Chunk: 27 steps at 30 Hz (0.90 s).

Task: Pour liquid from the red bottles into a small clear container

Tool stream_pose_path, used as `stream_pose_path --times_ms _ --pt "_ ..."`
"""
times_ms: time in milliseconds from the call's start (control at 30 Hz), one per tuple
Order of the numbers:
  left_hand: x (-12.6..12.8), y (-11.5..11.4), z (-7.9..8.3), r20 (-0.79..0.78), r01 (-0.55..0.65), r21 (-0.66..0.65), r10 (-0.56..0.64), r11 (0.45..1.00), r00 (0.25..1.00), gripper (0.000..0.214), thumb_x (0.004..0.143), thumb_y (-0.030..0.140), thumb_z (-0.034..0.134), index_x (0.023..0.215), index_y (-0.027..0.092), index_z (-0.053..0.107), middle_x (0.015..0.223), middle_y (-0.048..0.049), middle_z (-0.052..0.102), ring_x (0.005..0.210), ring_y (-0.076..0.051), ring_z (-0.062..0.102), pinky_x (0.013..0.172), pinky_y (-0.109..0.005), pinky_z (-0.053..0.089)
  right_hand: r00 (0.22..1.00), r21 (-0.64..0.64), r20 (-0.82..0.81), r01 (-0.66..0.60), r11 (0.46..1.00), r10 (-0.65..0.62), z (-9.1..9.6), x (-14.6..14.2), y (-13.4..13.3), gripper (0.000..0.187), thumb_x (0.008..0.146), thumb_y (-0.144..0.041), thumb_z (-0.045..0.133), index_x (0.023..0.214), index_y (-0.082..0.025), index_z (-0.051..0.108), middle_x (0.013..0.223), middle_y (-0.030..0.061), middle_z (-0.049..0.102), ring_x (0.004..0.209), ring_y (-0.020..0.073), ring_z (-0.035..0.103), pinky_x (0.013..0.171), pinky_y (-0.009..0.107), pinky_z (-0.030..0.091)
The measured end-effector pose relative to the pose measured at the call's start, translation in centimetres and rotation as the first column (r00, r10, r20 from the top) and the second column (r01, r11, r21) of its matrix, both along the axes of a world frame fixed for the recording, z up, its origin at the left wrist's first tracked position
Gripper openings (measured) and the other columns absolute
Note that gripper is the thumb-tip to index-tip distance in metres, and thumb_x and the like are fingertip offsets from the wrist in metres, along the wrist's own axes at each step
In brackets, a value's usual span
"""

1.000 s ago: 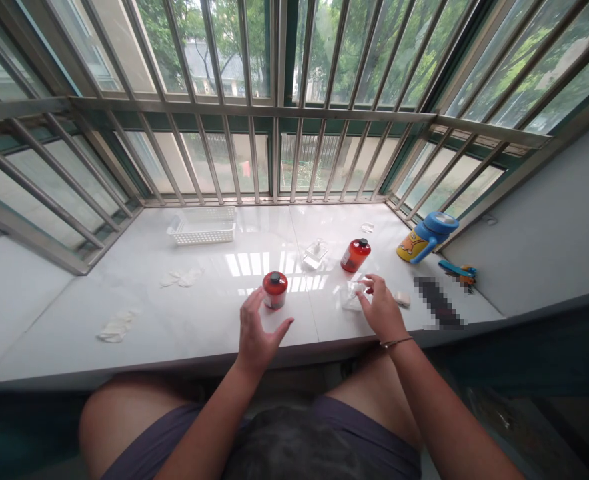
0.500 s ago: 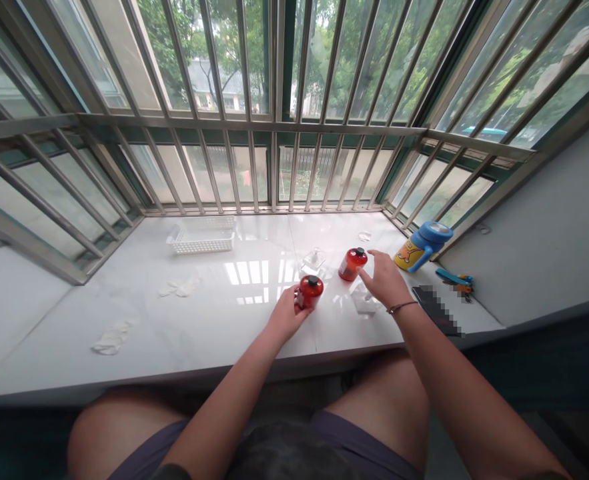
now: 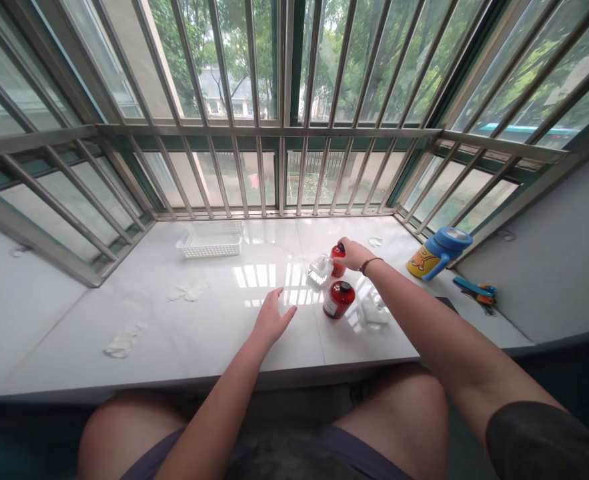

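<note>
My right hand [image 3: 354,255] grips a red bottle with a black cap [image 3: 338,261], which is partly hidden behind a small clear glass bottle [image 3: 319,270]. A second red bottle [image 3: 338,299] stands upright on the white stone sill [image 3: 214,333], touched by neither hand. My left hand [image 3: 271,319] lies open and empty just left of it, fingers apart, close to the sill. Right of that bottle, a clear glass object [image 3: 374,310] sits under my right forearm.
A white plastic basket [image 3: 209,240] stands at the back. Crumpled white tissue [image 3: 123,341] lies on the left. A blue and yellow sippy cup [image 3: 439,252] and a blue and orange tool [image 3: 475,290] sit right. Steel window bars [image 3: 284,167] close the far side.
My left hand has let go of its red bottle, now standing on the sill, and moved left. My right hand has taken the far red bottle and shifted it left behind the glass bottle.
</note>
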State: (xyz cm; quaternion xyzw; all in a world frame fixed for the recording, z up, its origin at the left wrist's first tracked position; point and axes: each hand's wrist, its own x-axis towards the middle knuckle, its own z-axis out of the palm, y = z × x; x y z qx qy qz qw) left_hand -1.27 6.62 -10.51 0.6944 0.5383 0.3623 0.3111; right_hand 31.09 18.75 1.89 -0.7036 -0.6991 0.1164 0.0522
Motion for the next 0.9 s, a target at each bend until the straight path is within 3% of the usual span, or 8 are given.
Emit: stream_pose_path --times_ms 167,333,467,667,800,900 --pt "-2.0 1.8 2.6 -0.043 -0.091 -0.035 0.089 0.995 0.995 0.083 0.085 0.049 0.084 0.154 0.021 0.048 0.160 -0.0199 0.053 0.153 -0.039 0.050 0.127 -0.056 0.041 0.969 -0.066 -0.033 -0.246 0.967 0.245 1.5 -5.1 1.6 0.069 0.086 -0.043 0.083 0.145 -0.020 0.055 0.134 0.0170 0.070 0.114 0.0310 0.069 0.091 0.037 0.053" --pt "-1.8 3.0 3.6 -0.052 -0.080 -0.064 0.077 0.995 0.996 0.107 0.070 0.048 0.097 0.158 0.020 0.043 0.168 -0.0220 0.045 0.158 -0.043 0.042 0.128 -0.058 0.039 0.883 -0.143 -0.100 -0.469 0.871 0.459 2.4 -9.7 0.8 0.071 0.080 -0.052 0.089 0.141 -0.029 0.061 0.128 0.0090 0.075 0.109 0.0290 0.071 0.089 0.036 0.054" --pt "-2.2 2.6 2.8 -0.057 -0.078 -0.064 0.075 0.995 0.996 0.087 0.076 0.038 0.089 0.152 0.020 0.051 0.157 -0.0190 0.059 0.149 -0.039 0.054 0.122 -0.054 0.046 0.832 -0.187 -0.133 -0.555 0.810 0.539 3.2 -11.9 -1.0 0.075 0.076 -0.054 0.090 0.143 -0.032 0.063 0.129 0.0072 0.076 0.109 0.0293 0.073 0.087 0.035 0.055" --pt "-7.5 2.1 2.5 -0.145 -0.158 -0.009 0.155 0.987 0.977 0.072 0.079 0.039 0.084 0.144 0.021 0.057 0.151 -0.0139 0.065 0.144 -0.034 0.059 0.125 -0.047 0.042 0.843 -0.170 -0.055 -0.536 0.827 0.535 3.6 -9.7 -4.4 0.106 0.070 -0.064 0.090 0.161 -0.029 0.048 0.147 0.0146 0.066 0.116 0.0362 0.073 0.090 0.041 0.057" --pt "-12.1 2.2 3.4 -0.199 -0.212 -0.058 0.197 0.976 0.960 0.073 0.080 0.043 0.083 0.144 0.022 0.057 0.148 -0.0114 0.068 0.140 -0.032 0.063 0.123 -0.044 0.045 0.852 -0.247 0.096 -0.481 0.841 0.515 2.1 -6.6 -6.3 0.101 0.053 -0.052 0.100 0.145 -0.030 0.064 0.130 0.0111 0.073 0.100 0.0339 0.076 0.077 0.037 0.058" --pt "-14.4 1.9 3.7 -0.211 -0.290 -0.060 0.272 0.955 0.939 0.071 0.078 0.044 0.085 0.141 0.022 0.060 0.145 -0.0113 0.069 0.137 -0.033 0.064 0.120 -0.046 0.048 0.866 -0.249 0.124 -0.445 0.860 0.484 1.0 -5.0 -6.7 0.083 0.051 -0.034 0.100 0.129 -0.028 0.073 0.112 0.0089 0.075 0.084 0.0307 0.076 0.067 0.036 0.057"
